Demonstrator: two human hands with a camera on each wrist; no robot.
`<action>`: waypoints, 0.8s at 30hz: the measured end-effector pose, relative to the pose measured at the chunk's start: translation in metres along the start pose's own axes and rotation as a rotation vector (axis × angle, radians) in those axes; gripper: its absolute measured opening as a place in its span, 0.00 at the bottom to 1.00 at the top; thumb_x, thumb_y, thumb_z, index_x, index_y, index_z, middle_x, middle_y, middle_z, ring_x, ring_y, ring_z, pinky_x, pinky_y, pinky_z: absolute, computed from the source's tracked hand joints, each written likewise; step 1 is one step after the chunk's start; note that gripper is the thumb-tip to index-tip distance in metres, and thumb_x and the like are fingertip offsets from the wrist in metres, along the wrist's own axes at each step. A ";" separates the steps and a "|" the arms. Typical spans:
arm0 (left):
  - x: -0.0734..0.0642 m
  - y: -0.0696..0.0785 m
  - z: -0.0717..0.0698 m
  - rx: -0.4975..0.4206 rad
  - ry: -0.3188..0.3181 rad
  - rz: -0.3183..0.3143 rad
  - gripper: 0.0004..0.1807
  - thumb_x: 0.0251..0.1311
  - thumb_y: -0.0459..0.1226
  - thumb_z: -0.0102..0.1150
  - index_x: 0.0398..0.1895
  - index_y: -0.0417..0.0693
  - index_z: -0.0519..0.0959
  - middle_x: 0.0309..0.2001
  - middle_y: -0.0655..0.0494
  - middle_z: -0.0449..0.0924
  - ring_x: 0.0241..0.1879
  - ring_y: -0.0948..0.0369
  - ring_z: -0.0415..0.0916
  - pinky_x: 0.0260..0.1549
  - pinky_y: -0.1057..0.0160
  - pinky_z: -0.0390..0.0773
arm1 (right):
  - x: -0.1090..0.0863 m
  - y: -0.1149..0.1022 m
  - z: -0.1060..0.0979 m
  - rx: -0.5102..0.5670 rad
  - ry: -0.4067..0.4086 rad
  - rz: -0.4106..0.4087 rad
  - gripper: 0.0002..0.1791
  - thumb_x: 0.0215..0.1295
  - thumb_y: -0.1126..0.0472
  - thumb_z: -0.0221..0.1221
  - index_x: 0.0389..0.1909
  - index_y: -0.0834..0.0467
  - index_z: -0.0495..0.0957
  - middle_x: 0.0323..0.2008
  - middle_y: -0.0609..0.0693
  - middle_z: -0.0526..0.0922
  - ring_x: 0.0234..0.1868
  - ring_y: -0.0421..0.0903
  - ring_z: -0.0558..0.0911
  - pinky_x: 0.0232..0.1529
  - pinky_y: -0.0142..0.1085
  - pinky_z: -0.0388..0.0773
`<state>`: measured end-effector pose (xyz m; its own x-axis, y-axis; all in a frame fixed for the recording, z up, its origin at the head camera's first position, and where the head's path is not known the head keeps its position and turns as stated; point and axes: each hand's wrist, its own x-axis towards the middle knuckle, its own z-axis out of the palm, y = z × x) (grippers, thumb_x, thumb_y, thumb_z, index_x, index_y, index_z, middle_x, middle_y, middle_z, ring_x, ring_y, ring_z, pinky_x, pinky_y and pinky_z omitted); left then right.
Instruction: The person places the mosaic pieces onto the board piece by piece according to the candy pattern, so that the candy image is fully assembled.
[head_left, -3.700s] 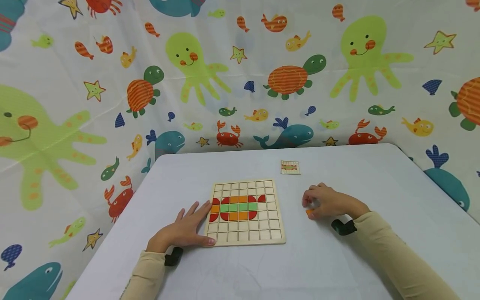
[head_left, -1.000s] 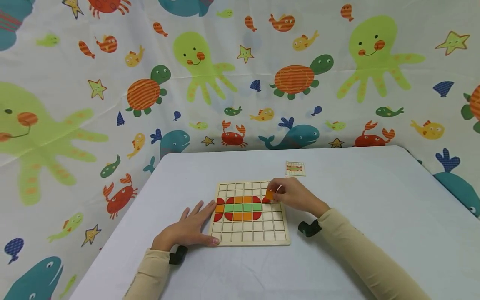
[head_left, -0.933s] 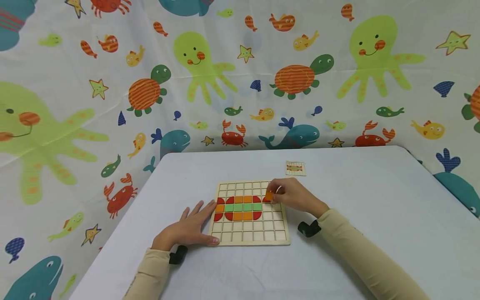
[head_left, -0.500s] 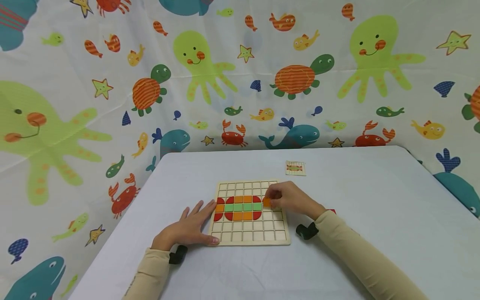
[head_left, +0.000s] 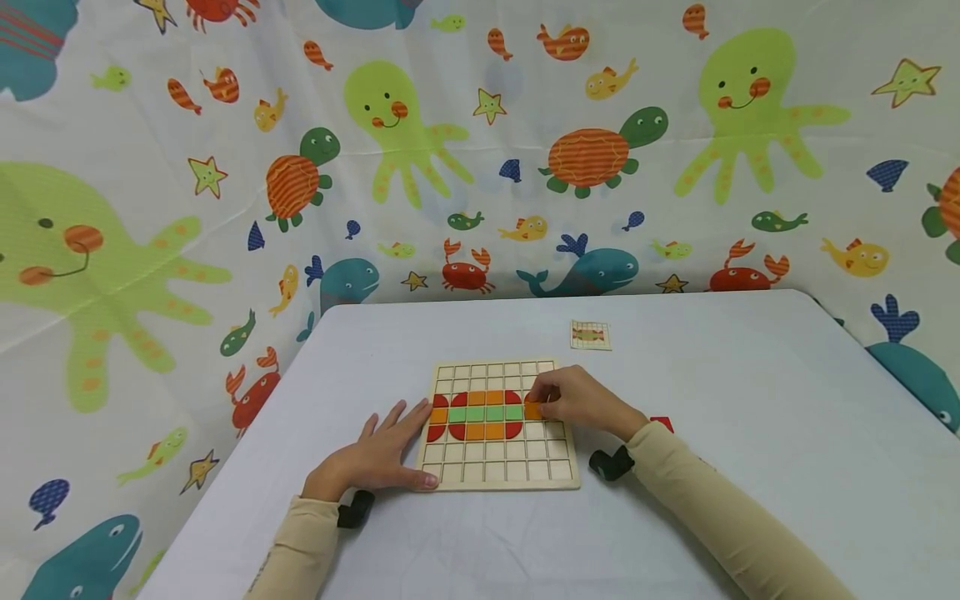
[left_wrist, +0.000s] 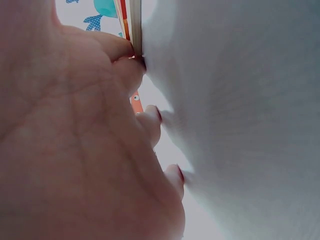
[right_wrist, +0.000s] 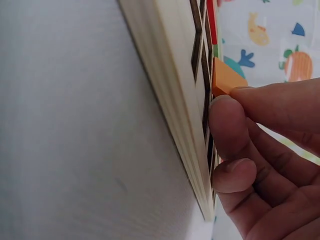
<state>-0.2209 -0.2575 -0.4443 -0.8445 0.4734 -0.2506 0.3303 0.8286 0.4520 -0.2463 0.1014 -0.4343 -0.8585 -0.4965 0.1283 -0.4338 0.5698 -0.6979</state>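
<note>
A wooden grid board [head_left: 498,475] lies on the table, with red, orange and green tiles forming a pattern across its upper half. My left hand [head_left: 375,458] rests at the board's left edge, fingers spread; the left wrist view shows its fingertips [left_wrist: 175,172] down on the tabletop. Between thumb and finger, my right hand [head_left: 585,402] pinches an orange square tile [head_left: 532,411] at a cell just below a red quarter-round tile [head_left: 528,397]. Seen from the right wrist, the orange tile [right_wrist: 227,79] stands tilted against the board's surface [right_wrist: 180,65].
A small pattern card [head_left: 590,335] lies behind the board. One loose red tile [head_left: 662,423] sits to the right, partly covered by the right sleeve [head_left: 697,475]. A sea-animal curtain [head_left: 480,150] hangs behind the white table [head_left: 450,542].
My right hand has carried the orange tile from the table at right over to the board and lowered it below the red tile. The left hand keeps its place. A loose red tile has come into view.
</note>
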 end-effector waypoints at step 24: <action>-0.001 0.003 0.000 0.004 0.003 -0.015 0.68 0.51 0.63 0.78 0.88 0.47 0.50 0.87 0.45 0.47 0.85 0.40 0.34 0.77 0.30 0.30 | 0.002 0.004 0.005 -0.099 0.005 -0.032 0.04 0.69 0.70 0.69 0.41 0.60 0.89 0.38 0.45 0.85 0.39 0.43 0.79 0.43 0.37 0.81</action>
<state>-0.2195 -0.2554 -0.4431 -0.8504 0.4603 -0.2548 0.3198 0.8368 0.4445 -0.2489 0.0995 -0.4405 -0.8449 -0.5123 0.1536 -0.4860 0.6155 -0.6204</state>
